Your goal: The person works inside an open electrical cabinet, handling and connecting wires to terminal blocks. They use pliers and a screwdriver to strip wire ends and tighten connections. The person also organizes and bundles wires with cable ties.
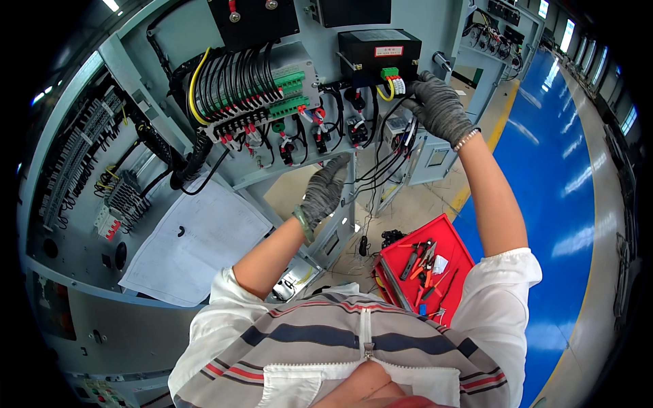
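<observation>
My right hand [443, 111], in a grey knit glove, reaches to the side of a black box-shaped device [378, 57]. Its fingers are bent and pinched on a black wire beside a green plug-in terminal [389, 73] with white-marked wires and a yellow wire loop. My left hand [324, 188], gloved alike, is lower, its fingers stretched out just below the panel edge. Loose black wires [384, 170] with white marker sleeves [411, 129] hang between the hands; whether the left fingers touch them I cannot tell.
A terminal assembly [255, 92] with bundled black wires sits left on the cabinet panel. A paper drawing [197, 238] lies on the lower left panel. Below stands a red tray [459, 262] with pliers and screwdrivers. A blue floor lane [544, 170] runs along the right.
</observation>
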Demonstrator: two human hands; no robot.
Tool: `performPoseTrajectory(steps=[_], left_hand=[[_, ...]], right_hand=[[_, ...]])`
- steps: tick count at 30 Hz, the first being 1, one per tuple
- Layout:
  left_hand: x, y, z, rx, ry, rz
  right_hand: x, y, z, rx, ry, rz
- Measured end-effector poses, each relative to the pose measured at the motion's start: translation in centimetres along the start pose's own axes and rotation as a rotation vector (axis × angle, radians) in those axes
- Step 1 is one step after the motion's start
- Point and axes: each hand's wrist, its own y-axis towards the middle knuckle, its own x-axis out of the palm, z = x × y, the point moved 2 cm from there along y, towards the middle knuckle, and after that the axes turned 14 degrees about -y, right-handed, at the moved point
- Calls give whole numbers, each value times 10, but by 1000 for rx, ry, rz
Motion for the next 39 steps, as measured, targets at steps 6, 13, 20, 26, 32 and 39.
performPoseTrajectory(steps=[6, 13, 20, 26, 32, 39], left_hand=[[49, 21, 1, -26, -120, 7], [58, 25, -3, 122, -439, 170], [61, 50, 77, 788, 331, 202], [78, 80, 72, 548, 457, 259], [69, 71, 106, 230, 422, 51], [-4, 6, 81, 25, 179, -66]], right_hand=[[26, -8, 21, -45, 285, 134], [40, -8, 19, 0, 380, 184], [12, -24, 22, 22, 521, 163], [48, -12, 45, -90, 501, 81], [39, -10, 40, -95, 451, 52], [33, -11, 28, -40, 335, 163]])
